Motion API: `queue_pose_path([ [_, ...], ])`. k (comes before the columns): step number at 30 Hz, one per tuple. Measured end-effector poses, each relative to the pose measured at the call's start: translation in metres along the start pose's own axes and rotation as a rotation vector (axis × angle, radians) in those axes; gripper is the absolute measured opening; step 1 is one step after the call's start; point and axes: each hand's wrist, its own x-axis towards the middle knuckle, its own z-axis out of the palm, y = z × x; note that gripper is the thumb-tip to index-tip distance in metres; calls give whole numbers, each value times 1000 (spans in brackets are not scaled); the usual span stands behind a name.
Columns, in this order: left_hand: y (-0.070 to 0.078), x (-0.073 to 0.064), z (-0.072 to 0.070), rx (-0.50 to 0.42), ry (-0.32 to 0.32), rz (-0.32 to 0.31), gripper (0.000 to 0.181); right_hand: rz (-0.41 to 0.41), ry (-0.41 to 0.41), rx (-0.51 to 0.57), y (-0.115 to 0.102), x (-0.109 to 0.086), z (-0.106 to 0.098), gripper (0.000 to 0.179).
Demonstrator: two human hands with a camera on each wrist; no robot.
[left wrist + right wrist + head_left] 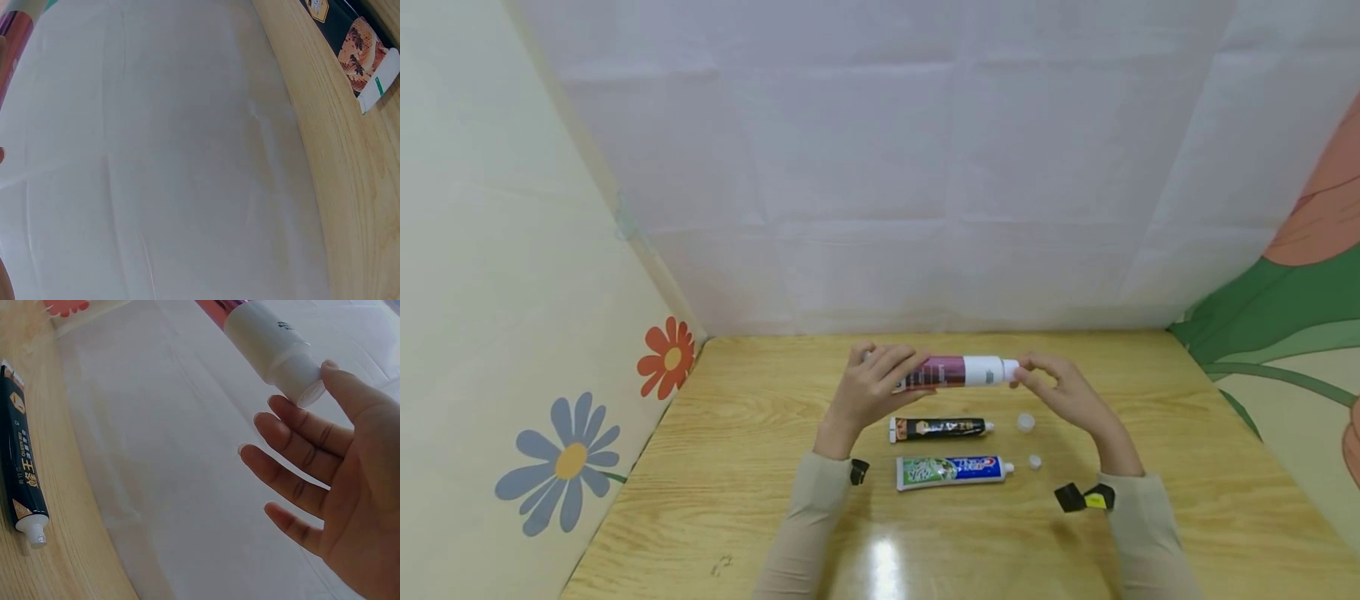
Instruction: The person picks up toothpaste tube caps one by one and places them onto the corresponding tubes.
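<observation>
My left hand [871, 385] grips a purple and white toothpaste tube [982, 371], held level above the table with its white cap [1011, 369] toward the right. At that cap is my right hand [1067, 398]. The right wrist view shows its thumb on one side of the cap [299, 378] and the index fingertip on the other, the remaining fingers spread. Below the held tube lie a black toothpaste tube [947, 428] and a green and blue one [955, 471], both with bare nozzles. In the left wrist view, the left hand is mostly out of frame.
Two small white caps, a larger one [1026, 422] and a smaller one [1035, 462], lie on the wooden table [715, 500] right of the tubes. A white sheet [865, 167] hangs along the table's back edge, with flower-patterned walls [460, 292] at both sides.
</observation>
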Motion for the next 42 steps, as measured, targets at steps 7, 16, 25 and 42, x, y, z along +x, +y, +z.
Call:
queue_pose_path([
  [7,1,0,-1,-1,-11,-4,59,-15,3,-13,1,0,1,18],
  [16,3,2,-2,1,-10,-8,60,-24,7,-7,1,0,1,23],
  [25,3,4,-1,2,-12,0,58,-53,27,39,4,1,2,26],
  [42,3,1,4,1,5,13,59,-44,22,69,6,2,3,36],
])
